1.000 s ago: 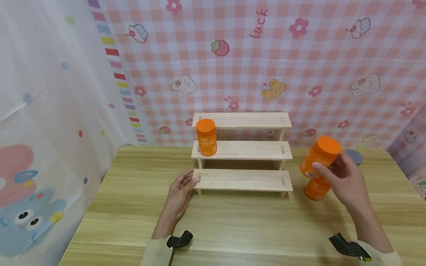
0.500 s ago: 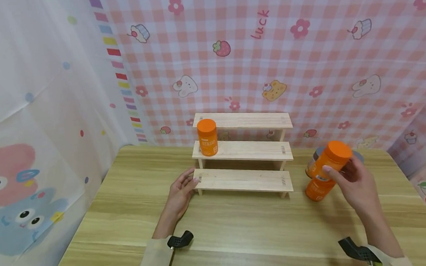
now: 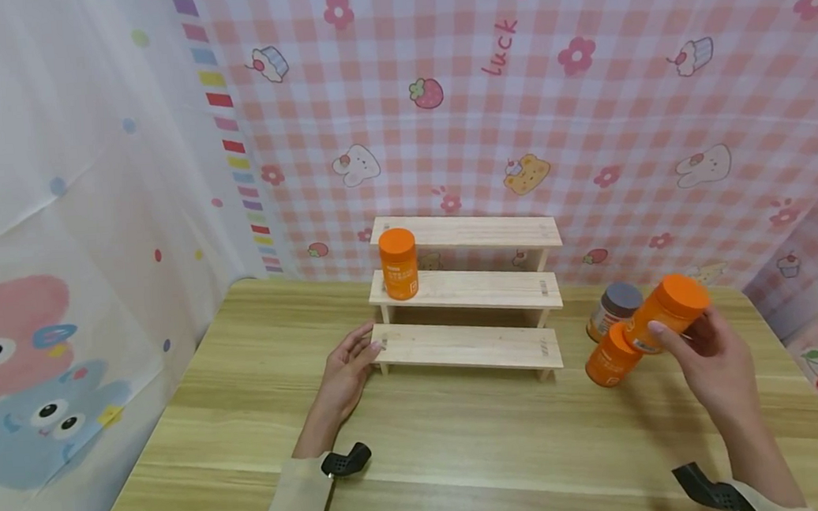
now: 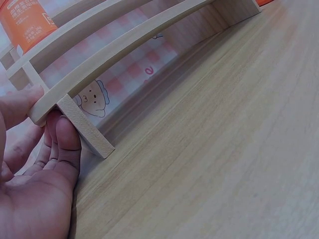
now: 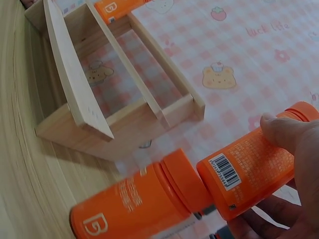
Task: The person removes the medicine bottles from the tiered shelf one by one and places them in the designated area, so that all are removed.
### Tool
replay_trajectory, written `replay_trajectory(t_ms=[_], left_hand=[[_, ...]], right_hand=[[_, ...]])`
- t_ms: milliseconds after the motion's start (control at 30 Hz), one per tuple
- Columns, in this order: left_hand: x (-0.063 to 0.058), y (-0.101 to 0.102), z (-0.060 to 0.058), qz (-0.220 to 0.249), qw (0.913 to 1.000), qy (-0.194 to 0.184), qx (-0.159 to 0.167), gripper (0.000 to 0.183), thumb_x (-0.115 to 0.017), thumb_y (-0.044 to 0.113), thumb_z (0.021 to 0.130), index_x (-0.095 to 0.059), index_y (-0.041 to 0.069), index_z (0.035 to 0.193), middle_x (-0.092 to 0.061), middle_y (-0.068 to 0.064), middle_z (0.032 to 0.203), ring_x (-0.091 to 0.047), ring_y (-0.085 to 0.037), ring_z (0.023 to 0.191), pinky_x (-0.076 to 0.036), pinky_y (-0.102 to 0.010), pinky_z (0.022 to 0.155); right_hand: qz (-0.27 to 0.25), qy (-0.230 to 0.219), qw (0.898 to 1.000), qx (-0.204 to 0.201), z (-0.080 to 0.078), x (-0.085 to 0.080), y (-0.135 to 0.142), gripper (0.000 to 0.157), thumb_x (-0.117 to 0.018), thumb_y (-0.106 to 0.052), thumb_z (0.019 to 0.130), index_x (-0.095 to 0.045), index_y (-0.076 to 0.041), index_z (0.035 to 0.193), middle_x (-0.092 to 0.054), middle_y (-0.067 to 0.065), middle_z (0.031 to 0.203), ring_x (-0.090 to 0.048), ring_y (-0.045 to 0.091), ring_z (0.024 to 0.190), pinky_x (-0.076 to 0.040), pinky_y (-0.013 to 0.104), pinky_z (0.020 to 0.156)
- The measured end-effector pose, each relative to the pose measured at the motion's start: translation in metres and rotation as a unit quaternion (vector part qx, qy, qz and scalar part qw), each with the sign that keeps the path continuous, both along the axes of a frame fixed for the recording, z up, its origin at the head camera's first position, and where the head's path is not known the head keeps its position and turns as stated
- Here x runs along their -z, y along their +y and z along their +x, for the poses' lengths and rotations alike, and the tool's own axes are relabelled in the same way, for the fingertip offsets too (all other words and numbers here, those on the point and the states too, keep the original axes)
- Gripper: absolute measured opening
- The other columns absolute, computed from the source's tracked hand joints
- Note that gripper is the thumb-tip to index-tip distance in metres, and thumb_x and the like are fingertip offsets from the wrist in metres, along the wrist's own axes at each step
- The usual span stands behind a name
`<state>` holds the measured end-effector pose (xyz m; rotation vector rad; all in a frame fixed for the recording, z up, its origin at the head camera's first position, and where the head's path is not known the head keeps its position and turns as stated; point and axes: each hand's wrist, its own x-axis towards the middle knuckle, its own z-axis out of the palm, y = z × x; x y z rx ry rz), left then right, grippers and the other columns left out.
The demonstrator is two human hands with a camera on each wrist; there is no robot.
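Observation:
My left hand [image 3: 344, 373] pinches the left end of the lowest step of a three-tier wooden display rack [image 3: 465, 346]. In the left wrist view the thumb lies over the step and the fingers [image 4: 68, 134] curl beneath it, beside the rack's leg. My right hand [image 3: 715, 361] grips an orange bottle [image 3: 659, 317] with an orange lid, thumb across its side. Its base is right at the lid of a second orange bottle [image 3: 607, 362] on the table. The right wrist view shows a barcode on the held bottle [image 5: 249, 169].
A third orange bottle [image 3: 400, 272] stands at the left end of the middle tier. Behind the two right-hand bottles is a jar with a grey lid [image 3: 623, 297]. A pink checked cloth [image 3: 472, 140] hangs behind the wooden table [image 3: 423, 452].
My right hand has moved right and slightly toward me with the orange bottle, uncovering the grey-lidded jar. My left hand stays on the rack.

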<state>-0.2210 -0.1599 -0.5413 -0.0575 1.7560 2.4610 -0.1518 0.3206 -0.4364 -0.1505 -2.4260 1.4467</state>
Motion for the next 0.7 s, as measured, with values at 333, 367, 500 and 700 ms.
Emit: replay_trajectory(t_ms=[333, 367, 500, 700], left_hand=[[0.000, 0.000, 0.000, -0.002, 1.0000, -0.001, -0.001, 0.052, -0.060, 0.003, 0.102, -0.046, 0.004, 0.152, -0.060, 0.000, 0.114, -0.063, -0.009, 0.101, -0.054, -0.021, 0.082], [0.000, 0.000, 0.000, -0.002, 1.0000, 0.000, 0.000, 0.052, -0.060, 0.003, 0.102, -0.046, 0.004, 0.152, -0.060, 0.000, 0.114, -0.063, -0.009, 0.101, -0.054, -0.021, 0.082], [0.000, -0.001, 0.000, 0.000, 1.0000, 0.002, 0.001, 0.053, -0.060, 0.003, 0.102, -0.045, 0.003, 0.152, -0.060, 0.000, 0.115, -0.063, -0.009, 0.101, -0.054, -0.021, 0.082], [0.001, -0.001, 0.000, 0.000, 1.0000, 0.004, 0.002, 0.052, -0.059, 0.003, 0.103, -0.044, 0.003, 0.153, -0.060, 0.001, 0.114, -0.063, -0.009, 0.100, -0.053, -0.020, 0.080]], right_hand=[[-0.030, -0.031, 0.998, 0.050, 0.006, 0.002, 0.018, 0.057, -0.068, -0.026, 0.100, -0.046, -0.029, 0.153, -0.058, -0.031, 0.119, -0.056, -0.012, 0.102, -0.043, 0.001, 0.079], [-0.029, -0.039, 0.997, 0.056, 0.006, 0.003, 0.020, 0.058, -0.068, -0.029, 0.100, -0.046, -0.031, 0.153, -0.058, -0.031, 0.120, -0.055, -0.013, 0.101, -0.043, 0.001, 0.078], [-0.028, -0.043, 0.997, 0.064, 0.007, 0.007, 0.027, 0.059, -0.069, -0.030, 0.099, -0.045, -0.033, 0.153, -0.058, -0.029, 0.123, -0.055, -0.014, 0.102, -0.042, 0.001, 0.077], [-0.031, -0.053, 0.996, 0.060, 0.010, 0.024, 0.035, 0.060, -0.071, -0.030, 0.098, -0.046, -0.031, 0.152, -0.059, -0.028, 0.124, -0.055, -0.014, 0.102, -0.044, 0.001, 0.076]])
